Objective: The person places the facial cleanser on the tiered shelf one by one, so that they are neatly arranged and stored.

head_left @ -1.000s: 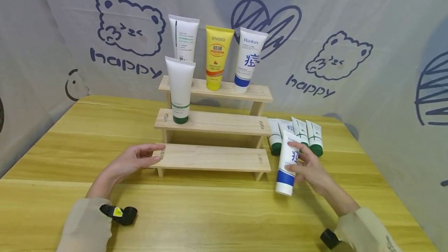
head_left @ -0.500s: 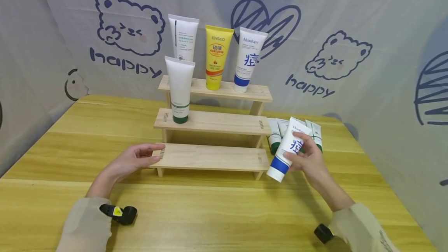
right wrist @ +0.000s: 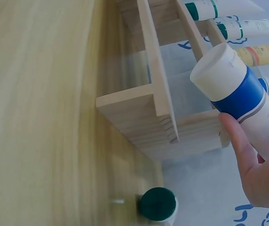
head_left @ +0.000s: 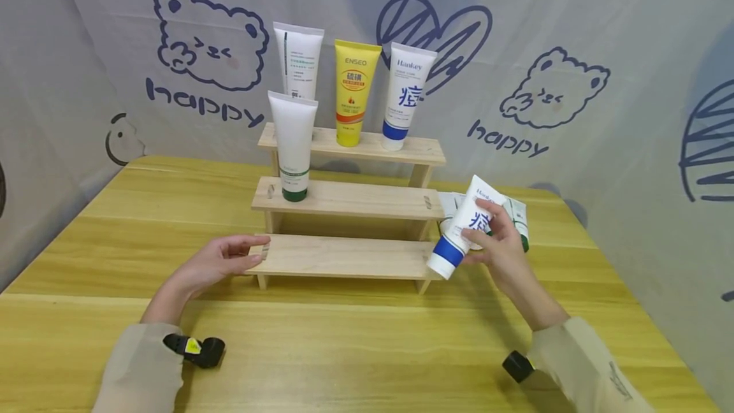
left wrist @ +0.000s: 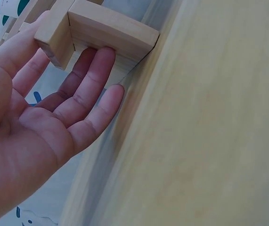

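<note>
R hand grips white-blue tube, thumb & fingers round body. Tube tilted: cap low, pointing down-L from fingertips; sealed end up past them. Cap near R end of lowest tier of wooden stand; contact w/ wood can't be told.

L hand holds L end of same tier: thumb at front edge, index at back; other fingers lower, by side leg.

Just beyond R fingers, part hidden by them: flat tubes lying on table, count unclear.

Up & R of L fingertips: green-capped tube, cap down, L end of mid tier. Top tier, farther past fingers, L to R: green-print tube, yellow tube, second Hankey tube, all standing.
</note>
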Tool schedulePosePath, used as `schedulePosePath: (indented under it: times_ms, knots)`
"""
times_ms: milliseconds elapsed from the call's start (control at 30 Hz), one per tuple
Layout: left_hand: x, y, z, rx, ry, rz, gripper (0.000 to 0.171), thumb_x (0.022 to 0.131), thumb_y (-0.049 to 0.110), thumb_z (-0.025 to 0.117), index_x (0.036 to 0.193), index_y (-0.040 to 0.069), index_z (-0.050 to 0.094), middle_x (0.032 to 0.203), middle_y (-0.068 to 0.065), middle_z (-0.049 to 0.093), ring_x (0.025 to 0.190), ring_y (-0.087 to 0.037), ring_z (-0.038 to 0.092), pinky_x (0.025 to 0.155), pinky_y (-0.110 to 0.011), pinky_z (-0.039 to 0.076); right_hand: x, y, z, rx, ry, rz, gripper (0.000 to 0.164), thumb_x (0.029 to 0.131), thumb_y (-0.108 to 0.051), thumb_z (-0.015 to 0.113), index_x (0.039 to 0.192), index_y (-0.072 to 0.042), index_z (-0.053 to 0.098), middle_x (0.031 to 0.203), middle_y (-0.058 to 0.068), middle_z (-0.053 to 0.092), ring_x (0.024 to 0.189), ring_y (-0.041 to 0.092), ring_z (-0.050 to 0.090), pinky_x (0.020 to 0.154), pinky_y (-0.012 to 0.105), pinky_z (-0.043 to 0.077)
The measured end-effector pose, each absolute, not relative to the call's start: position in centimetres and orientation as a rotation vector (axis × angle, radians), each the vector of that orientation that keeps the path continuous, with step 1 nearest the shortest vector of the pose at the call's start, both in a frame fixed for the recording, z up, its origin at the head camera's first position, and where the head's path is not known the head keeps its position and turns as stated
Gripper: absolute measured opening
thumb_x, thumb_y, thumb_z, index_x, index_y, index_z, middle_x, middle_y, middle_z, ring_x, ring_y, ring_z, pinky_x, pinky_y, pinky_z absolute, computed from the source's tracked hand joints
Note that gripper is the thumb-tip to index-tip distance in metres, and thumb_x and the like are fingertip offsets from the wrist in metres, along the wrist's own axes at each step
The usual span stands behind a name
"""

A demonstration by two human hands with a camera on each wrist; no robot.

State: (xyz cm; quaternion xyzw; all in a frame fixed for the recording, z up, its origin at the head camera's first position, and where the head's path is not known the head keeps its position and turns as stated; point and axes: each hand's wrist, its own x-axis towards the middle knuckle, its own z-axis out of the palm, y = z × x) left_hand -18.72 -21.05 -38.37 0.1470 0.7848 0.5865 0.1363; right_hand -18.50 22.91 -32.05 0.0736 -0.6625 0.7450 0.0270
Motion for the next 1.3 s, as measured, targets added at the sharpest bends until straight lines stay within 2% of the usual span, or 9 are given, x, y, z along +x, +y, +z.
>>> schedulePosePath:
  times_ms: [133, 267, 467, 767, 1100, 1300]
  knots:
    - [-18.7, -21.1, -38.3, 0.414, 2.279, 1.690, 0.049, 0.088, 0.024, 0.058, 0.129, 0.000, 0.045, 0.138, -0.020, 0.030, 0.122, -0.036, 0.026, 0.087, -0.035, 0.037, -18.7, 22.3, -31.4, 0.271, -1.986, 2.334, 0.048, 0.083, 0.013, 0.041, 0.118, -0.020, 0.044, 0.120, 0.007, 0.035, 0.094, 0.018, 0.050, 0.053, 0.030, 0.050]
    - [-18.7, -21.1, -38.3, 0.420, 2.281, 1.689, 0.049, 0.088, 0.024, 0.057, 0.130, 0.000, 0.045, 0.138, -0.019, 0.030, 0.122, -0.036, 0.026, 0.088, -0.038, 0.036, -19.0, 21.7, -31.0, 0.281, -1.999, 2.310, 0.050, 0.083, 0.013, 0.039, 0.120, -0.020, 0.044, 0.123, 0.006, 0.034, 0.098, 0.021, 0.047, 0.055, 0.031, 0.050]
    - [-18.6, -21.1, -38.3, 0.423, 2.285, 1.688, 0.049, 0.089, 0.023, 0.057, 0.130, 0.000, 0.044, 0.138, -0.020, 0.031, 0.120, -0.035, 0.028, 0.086, -0.034, 0.038, -19.6, 20.7, -30.4, 0.282, -2.011, 2.293, 0.053, 0.083, 0.014, 0.041, 0.124, -0.019, 0.043, 0.123, 0.007, 0.034, 0.099, 0.022, 0.046, 0.056, 0.031, 0.050]
    - [-18.5, -21.0, -38.2, 0.394, 2.267, 1.701, 0.052, 0.087, 0.024, 0.059, 0.130, -0.001, 0.043, 0.140, -0.022, 0.025, 0.125, -0.041, 0.020, 0.093, -0.047, 0.031, -20.5, 18.7, -29.4, 0.346, -1.974, 2.305, 0.054, 0.083, 0.014, 0.043, 0.127, -0.017, 0.042, 0.123, 0.009, 0.036, 0.101, 0.025, 0.046, 0.055, 0.032, 0.051]
    - [-18.6, -21.0, -38.3, 0.405, 2.261, 1.704, 0.052, 0.088, 0.024, 0.058, 0.130, -0.001, 0.043, 0.141, -0.022, 0.024, 0.126, -0.041, 0.019, 0.095, -0.049, 0.027, -21.3, 16.0, -28.3, 0.380, -1.956, 2.274, 0.054, 0.082, 0.013, 0.046, 0.129, -0.013, 0.041, 0.125, 0.012, 0.038, 0.102, 0.028, 0.049, 0.055, 0.032, 0.050]
    - [-18.6, -21.0, -38.3, 0.407, 2.257, 1.709, 0.052, 0.088, 0.024, 0.059, 0.130, -0.002, 0.043, 0.140, -0.022, 0.024, 0.126, -0.040, 0.019, 0.095, -0.048, 0.027, -21.9, 14.4, -27.9, 0.412, -1.929, 2.236, 0.055, 0.080, 0.014, 0.049, 0.129, -0.011, 0.041, 0.119, 0.013, 0.044, 0.096, 0.027, 0.054, 0.055, 0.037, 0.051]
